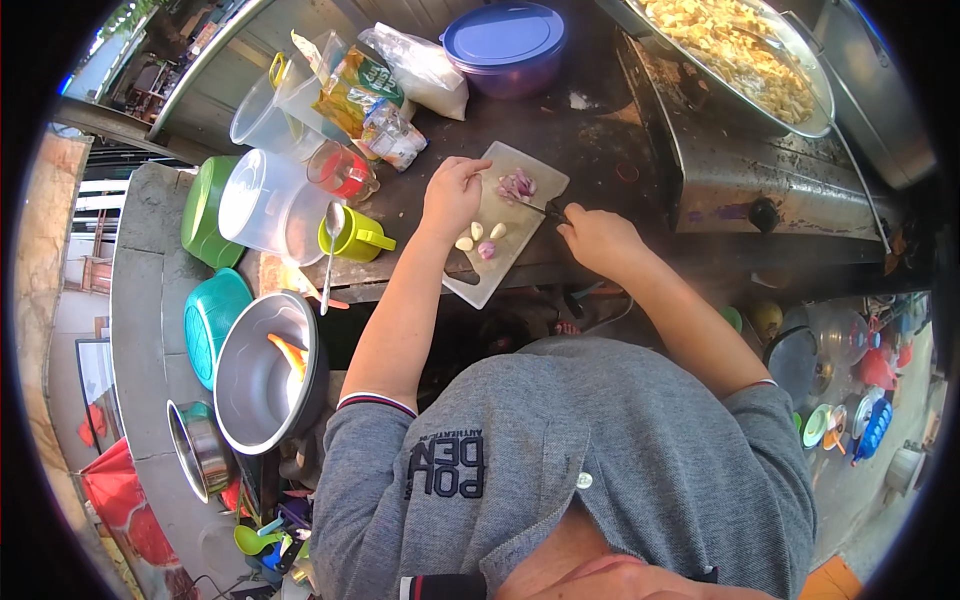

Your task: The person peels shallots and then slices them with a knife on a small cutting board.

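Note:
My right hand (598, 236) is closed round the dark handle of a kitchen knife (534, 205). The blade lies beside a small heap of chopped shallot (517, 185) on a pale plastic cutting board (484, 289). Over the board's left edge is my left hand (455, 187), its index finger stretched towards the upper part of the board; nothing shows in it. Several peeled garlic cloves (465, 244) and a small peeled shallot (487, 250) lie on the lower part of the board, whose near end juts past the table's edge.
A green mug (355, 234), spoon (328, 285), glass jar (343, 171) and plastic containers (255, 200) stand left. A blue-lidded tub (504, 45) is behind. At right, a gas stove (787, 202) bears a pan of cubed food (739, 56). A metal bowl (262, 397) sits lower left.

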